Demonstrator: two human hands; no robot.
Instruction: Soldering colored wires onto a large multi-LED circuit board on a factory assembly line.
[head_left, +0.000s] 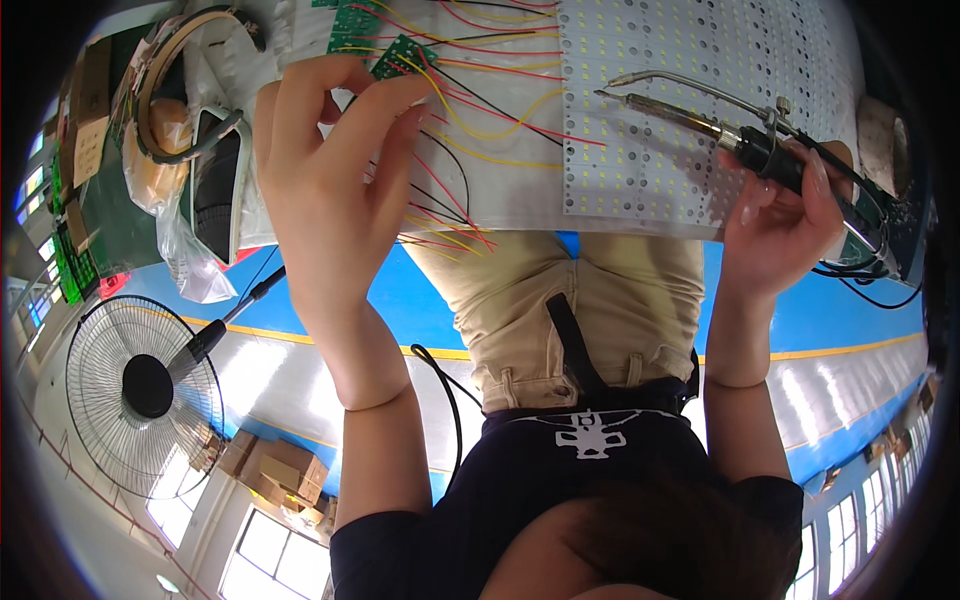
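My right hand grips a soldering iron by its black handle. A thin curved metal tube is clamped alongside the iron, and both tips point left over the white LED panel. At the left, my left hand has its fingers bent round a small green circuit board, tilted at the fingertips; the exact grip is partly hidden. Red, black and yellow wires run between the boards and the panel's left edge. Another green board lies just behind.
Left of my hand are a coiled dark cable, a clear plastic bag and a black-and-white case. A metal cylinder stands at the right, above black cable loops. A fan stands beyond the table at lower left.
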